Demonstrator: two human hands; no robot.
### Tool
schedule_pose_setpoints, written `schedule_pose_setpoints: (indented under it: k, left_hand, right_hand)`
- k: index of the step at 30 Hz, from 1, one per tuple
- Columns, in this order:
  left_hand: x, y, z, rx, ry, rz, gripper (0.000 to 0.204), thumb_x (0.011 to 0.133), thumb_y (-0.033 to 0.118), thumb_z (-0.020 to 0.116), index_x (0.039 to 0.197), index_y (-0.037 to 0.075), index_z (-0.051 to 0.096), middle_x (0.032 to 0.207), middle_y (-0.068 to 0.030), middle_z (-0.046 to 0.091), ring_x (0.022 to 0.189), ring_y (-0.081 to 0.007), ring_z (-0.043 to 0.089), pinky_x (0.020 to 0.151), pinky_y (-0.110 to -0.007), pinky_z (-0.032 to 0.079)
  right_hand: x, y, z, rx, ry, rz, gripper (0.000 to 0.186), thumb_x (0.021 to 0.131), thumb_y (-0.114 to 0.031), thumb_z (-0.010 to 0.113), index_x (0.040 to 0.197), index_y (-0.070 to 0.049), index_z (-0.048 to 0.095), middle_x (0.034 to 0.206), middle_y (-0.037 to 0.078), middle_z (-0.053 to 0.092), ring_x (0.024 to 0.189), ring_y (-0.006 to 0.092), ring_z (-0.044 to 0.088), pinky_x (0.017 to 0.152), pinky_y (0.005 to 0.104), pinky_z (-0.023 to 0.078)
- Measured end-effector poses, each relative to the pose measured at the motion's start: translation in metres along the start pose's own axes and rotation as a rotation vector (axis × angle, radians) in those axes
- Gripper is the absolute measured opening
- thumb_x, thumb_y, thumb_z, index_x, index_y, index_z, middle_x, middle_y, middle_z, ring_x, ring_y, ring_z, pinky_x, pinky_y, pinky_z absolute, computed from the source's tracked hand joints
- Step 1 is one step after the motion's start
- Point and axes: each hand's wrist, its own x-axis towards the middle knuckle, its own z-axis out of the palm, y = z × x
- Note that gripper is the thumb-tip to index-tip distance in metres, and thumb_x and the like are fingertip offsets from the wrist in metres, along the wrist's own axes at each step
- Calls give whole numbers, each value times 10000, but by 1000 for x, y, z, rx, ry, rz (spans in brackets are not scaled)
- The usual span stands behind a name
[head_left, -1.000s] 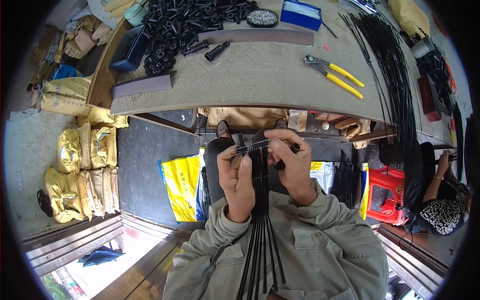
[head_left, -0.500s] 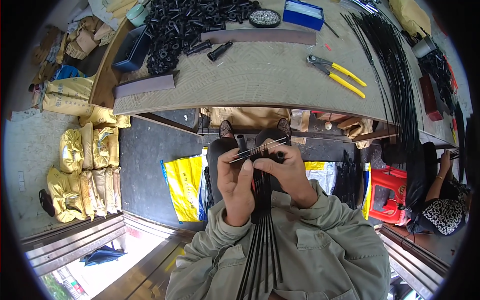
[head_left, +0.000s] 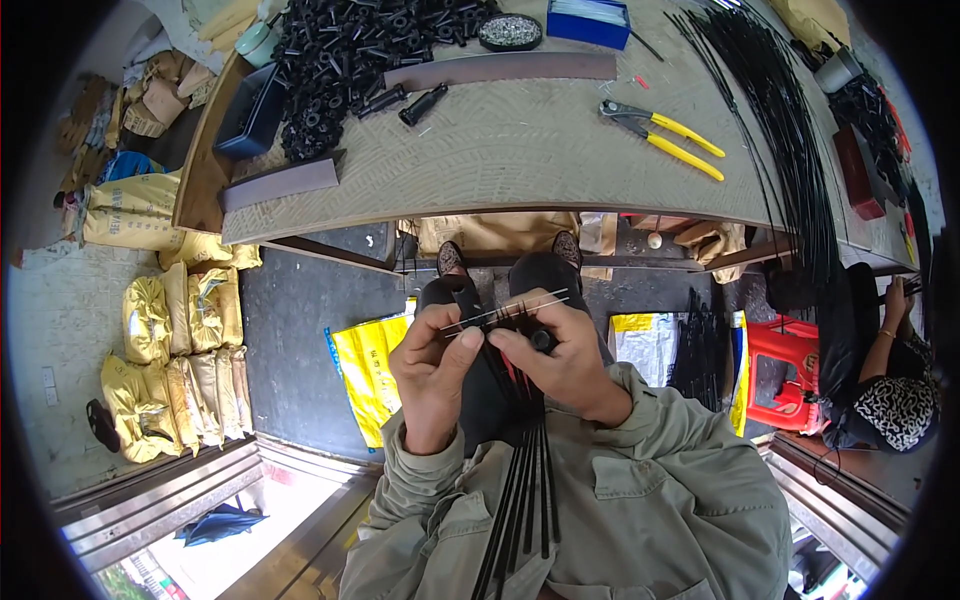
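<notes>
Above my lap both hands are closed together at the top of a bundle of long thin black rods (head_left: 530,470), which fans down over my jacket. My left hand (head_left: 430,370) pinches the left end of thin silvery wires (head_left: 545,302) that run across the rod tops. Opposite it, my right hand (head_left: 570,365) grips the rod tops, its thumb pointing at the left thumb. A short black tubular part (head_left: 543,341) shows its round end by the right hand. Fingers hide how the wires and rods meet.
Ahead stands a worktable (head_left: 500,170) with a heap of black plastic parts (head_left: 350,50), yellow-handled pliers (head_left: 670,145), a blue box (head_left: 588,22) and long black rods (head_left: 790,150). Filled sacks (head_left: 190,390) are at left. A red stool (head_left: 785,370) and another person (head_left: 890,400) are at right.
My hands have shifted slightly left and down, still close together on the wires and rods. The left thumb has moved a little away from the right one. The view has turned slightly.
</notes>
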Motion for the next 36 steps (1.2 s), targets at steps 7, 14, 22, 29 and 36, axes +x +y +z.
schedule_pose_setpoints:
  k: [7,14,22,29,36]
  left_hand:
    - [-4,-12,2,-86,26,1,284,894,97,590,1141,-36,546,1011,-55,618,900,-102,562,822,-239,436]
    - [-6,-24,14,-122,146,90,246,934,131,522,1120,-29,530,1000,-87,625,875,-139,596,796,-261,473]
    - [-7,-30,18,-97,201,155,229,957,171,490,1084,-14,538,968,-76,615,865,-126,578,788,-261,472]
    - [-11,-45,4,-68,169,262,271,968,188,470,1121,-24,543,995,-101,628,862,-147,597,787,-279,490]
    - [0,-46,2,-205,32,203,383,856,128,624,1152,-104,549,1100,-184,610,1004,-234,583,925,-346,434]
  right_hand:
    - [-1,5,4,93,26,-30,158,817,-63,644,933,27,586,800,60,596,731,95,537,662,238,432]
    - [-1,10,4,-92,36,-122,185,805,-115,664,921,18,610,805,128,619,691,178,593,606,286,457]
    - [0,7,8,-67,-12,-48,212,816,-144,659,940,22,612,783,144,628,656,182,598,604,291,467]
    - [4,17,5,276,-157,177,230,818,-155,676,944,27,614,783,41,621,744,64,528,647,253,451]
    - [18,13,-13,15,46,-39,205,811,-96,664,984,-33,574,766,2,553,641,56,472,614,215,403]
